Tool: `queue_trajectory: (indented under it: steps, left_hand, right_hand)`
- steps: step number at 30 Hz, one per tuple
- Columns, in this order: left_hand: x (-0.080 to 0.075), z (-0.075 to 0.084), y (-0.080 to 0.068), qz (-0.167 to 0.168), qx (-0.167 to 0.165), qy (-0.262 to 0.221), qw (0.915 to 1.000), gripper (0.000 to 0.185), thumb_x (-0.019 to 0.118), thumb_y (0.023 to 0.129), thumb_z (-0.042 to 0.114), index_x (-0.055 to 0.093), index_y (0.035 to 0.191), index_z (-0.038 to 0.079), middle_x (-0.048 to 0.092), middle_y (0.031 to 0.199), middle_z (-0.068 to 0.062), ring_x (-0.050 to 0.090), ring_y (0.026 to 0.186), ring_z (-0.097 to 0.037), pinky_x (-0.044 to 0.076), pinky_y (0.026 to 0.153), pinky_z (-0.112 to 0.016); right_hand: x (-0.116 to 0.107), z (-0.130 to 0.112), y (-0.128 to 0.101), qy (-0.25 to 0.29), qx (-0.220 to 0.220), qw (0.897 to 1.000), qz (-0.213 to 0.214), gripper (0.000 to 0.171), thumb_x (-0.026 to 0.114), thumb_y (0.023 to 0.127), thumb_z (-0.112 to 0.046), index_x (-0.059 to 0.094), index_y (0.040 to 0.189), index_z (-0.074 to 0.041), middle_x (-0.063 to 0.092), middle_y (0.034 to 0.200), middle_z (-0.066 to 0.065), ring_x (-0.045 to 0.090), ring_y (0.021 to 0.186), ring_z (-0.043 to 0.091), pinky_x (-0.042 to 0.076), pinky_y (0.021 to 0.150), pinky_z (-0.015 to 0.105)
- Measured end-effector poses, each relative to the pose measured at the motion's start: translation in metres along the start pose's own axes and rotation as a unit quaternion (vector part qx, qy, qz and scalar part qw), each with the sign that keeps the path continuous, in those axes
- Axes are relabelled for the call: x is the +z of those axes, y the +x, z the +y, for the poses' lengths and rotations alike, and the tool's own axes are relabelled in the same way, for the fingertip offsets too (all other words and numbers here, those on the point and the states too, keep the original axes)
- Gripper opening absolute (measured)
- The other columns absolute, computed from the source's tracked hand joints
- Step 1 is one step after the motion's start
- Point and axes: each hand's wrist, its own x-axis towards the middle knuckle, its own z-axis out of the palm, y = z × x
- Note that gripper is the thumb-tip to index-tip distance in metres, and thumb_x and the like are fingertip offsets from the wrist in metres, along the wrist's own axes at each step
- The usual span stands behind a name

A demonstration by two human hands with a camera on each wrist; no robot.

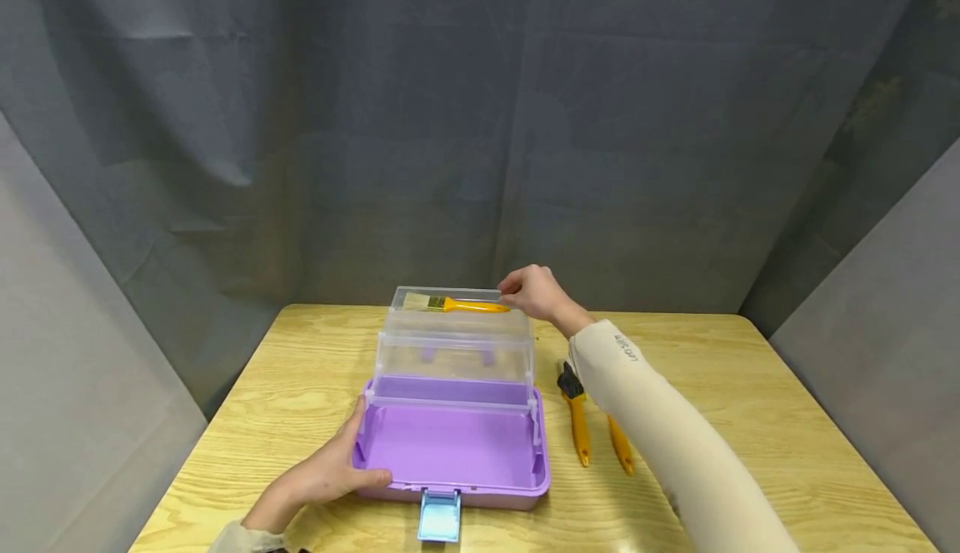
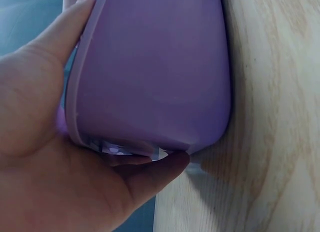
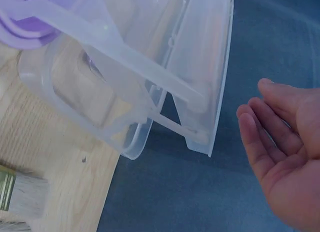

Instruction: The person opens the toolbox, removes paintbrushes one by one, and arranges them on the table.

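**One brush in the top tray, two on the table**

Right hand (image 1: pixel 534 293): fingers loose and slightly bent, gripping nothing; the right wrist view shows the palm open and clear of the plastic. In the head view the fingertips sit just at the orange handle end of the paintbrush (image 1: pixel 453 304), touching or a hair apart, cannot tell which. That brush lies flat in the clear upper tray (image 1: pixel 450 313), bristles to the left, handle to the right.

Left hand (image 1: pixel 330 471): thumb over the rim, fingers wrapped under the near-left corner of the purple box (image 1: pixel 457 445), holding it steady on the wooden table (image 1: pixel 750 403). The left wrist view confirms the grip on the purple wall.

Progress, judged: first brush looks placed and let go; packing is roughly a third done.

Left to do: two more orange-handled brushes (image 1: pixel 596 432) lie on the table just right of the box, partly hidden under the right sleeve, bristles far, handles near.

Containers:
- clear upper tray, raised on its folding arms at the far side: one brush.
- clear lid (image 1: pixel 456 357), standing open behind the base: nothing seen in it.
- purple base compartment: no contents visible.
- blue latch (image 1: pixel 439 516) hangs open at the near edge.
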Motion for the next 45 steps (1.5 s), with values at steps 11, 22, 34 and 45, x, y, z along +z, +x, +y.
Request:
queue_trajectory:
  steps: [11, 22, 34, 45]
  left_hand:
    - [0.002, -0.001, 0.001, 0.001, -0.015, 0.001, 0.9999, 0.121, 0.078, 0.078, 0.030, -0.016, 0.147, -0.002, -0.010, 0.152, -0.030, -0.001, 0.138, -0.046, 0.007, 0.108, -0.060]
    - [0.000, 0.001, -0.004, -0.004, -0.029, 0.001, 0.9996, 0.120, 0.077, 0.079, 0.031, -0.016, 0.146, -0.003, -0.010, 0.151, -0.031, -0.002, 0.138, -0.046, 0.006, 0.108, -0.059]
    - [0.001, 0.000, -0.005, -0.005, -0.021, -0.006, 0.9997, 0.121, 0.077, 0.079, 0.029, -0.018, 0.146, -0.002, -0.012, 0.152, -0.029, -0.004, 0.138, -0.044, 0.004, 0.108, -0.058]
    - [0.002, 0.001, -0.006, -0.011, -0.015, -0.012, 0.9997, 0.120, 0.077, 0.079, 0.029, -0.018, 0.146, -0.001, -0.013, 0.152, -0.027, -0.005, 0.138, -0.044, 0.004, 0.108, -0.058]
  right_hand:
    - [0.013, 0.004, 0.009, -0.038, 0.022, 0.999, -0.014, 0.024, 0.072, 0.084, -0.008, 0.071, 0.106, 0.000, 0.071, 0.095, 0.008, 0.065, 0.087, 0.021, 0.054, 0.077, 0.033]
    - [0.022, 0.011, 0.014, -0.061, 0.024, 0.998, -0.022, 0.022, 0.074, 0.082, -0.008, 0.073, 0.103, -0.002, 0.071, 0.096, 0.007, 0.065, 0.091, 0.022, 0.054, 0.079, 0.034]
    - [0.030, 0.011, 0.021, -0.092, 0.019, 0.995, -0.036, 0.025, 0.074, 0.081, -0.006, 0.073, 0.105, -0.004, 0.071, 0.100, 0.007, 0.065, 0.093, 0.022, 0.053, 0.083, 0.034]
    - [0.032, 0.013, 0.020, -0.117, 0.018, 0.992, -0.052, 0.024, 0.072, 0.082, -0.005, 0.073, 0.106, -0.004, 0.070, 0.101, 0.009, 0.064, 0.095, 0.024, 0.052, 0.085, 0.036]
